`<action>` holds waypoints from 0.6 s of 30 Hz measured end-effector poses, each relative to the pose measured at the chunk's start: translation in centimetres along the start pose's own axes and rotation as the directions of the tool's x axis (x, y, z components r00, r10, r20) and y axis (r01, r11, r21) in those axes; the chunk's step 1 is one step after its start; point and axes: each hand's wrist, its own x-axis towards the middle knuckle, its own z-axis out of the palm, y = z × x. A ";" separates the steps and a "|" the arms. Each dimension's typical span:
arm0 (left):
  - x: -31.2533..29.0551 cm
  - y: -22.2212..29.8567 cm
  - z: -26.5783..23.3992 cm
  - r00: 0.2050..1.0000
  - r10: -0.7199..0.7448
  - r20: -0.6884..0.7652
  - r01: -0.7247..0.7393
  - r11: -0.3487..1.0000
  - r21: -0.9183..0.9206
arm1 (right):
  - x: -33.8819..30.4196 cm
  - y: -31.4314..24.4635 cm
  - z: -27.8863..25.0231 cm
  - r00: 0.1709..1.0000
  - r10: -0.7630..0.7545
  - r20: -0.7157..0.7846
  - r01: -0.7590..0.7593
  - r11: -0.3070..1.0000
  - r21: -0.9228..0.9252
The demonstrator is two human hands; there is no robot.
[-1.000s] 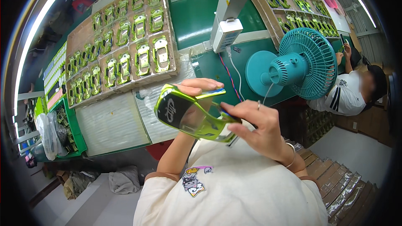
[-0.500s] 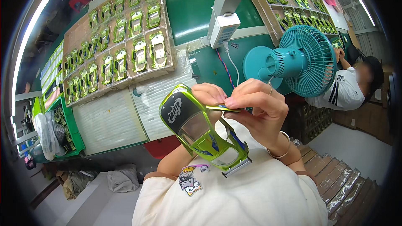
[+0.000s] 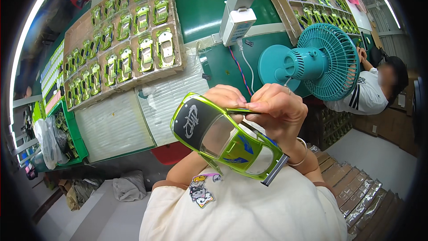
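A shiny lime-green toy car body (image 3: 218, 154), with a black hood, clear windows, blue decals and a dark rear spoiler, hangs tilted in front of my chest. Behind its far side, my left hand (image 3: 226, 95) is closed on the body, most of its fingers hidden by the shell. My right hand (image 3: 281, 109) pinches a thin green door-like panel (image 3: 240, 111) that sticks out from the car's side. Thumb and fingertips of both hands meet at this panel. Whether it is hinged to the body is hard to tell.
A cardboard tray (image 3: 182, 58) of similar green car bodies lies on the table at left. A teal fan (image 3: 307, 62) stands at right, near a white power strip (image 3: 240, 27) on a metal post. Across the table sits a co-worker (image 3: 361, 87). A green crate (image 3: 79, 140) is far left.
The car body has turned, its spoiler end swinging right and slightly up. The side panel is tipped differently between my fingers. Both hands keep their hold.
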 end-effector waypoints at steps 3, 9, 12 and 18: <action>0.3 0.2 -0.1 0.999 -0.040 0.021 0.040 0.999 0.008 | -0.3 0.4 -0.1 0.999 -0.001 -0.037 0.001 1.000 0.012; 0.1 -0.8 -0.2 1.000 -0.004 0.027 0.006 0.997 -0.074 | -0.1 -0.2 -0.4 0.988 -0.148 0.051 0.155 0.970 -0.188; 0.0 -0.3 -0.1 0.996 -0.085 0.031 0.088 0.991 -0.104 | -0.3 -0.1 -0.3 0.984 -0.172 0.041 0.177 0.963 -0.206; -0.4 -0.8 0.0 0.994 -0.102 0.044 0.108 0.983 -0.149 | -0.5 -0.2 -0.3 0.989 -0.149 0.022 0.151 0.973 -0.173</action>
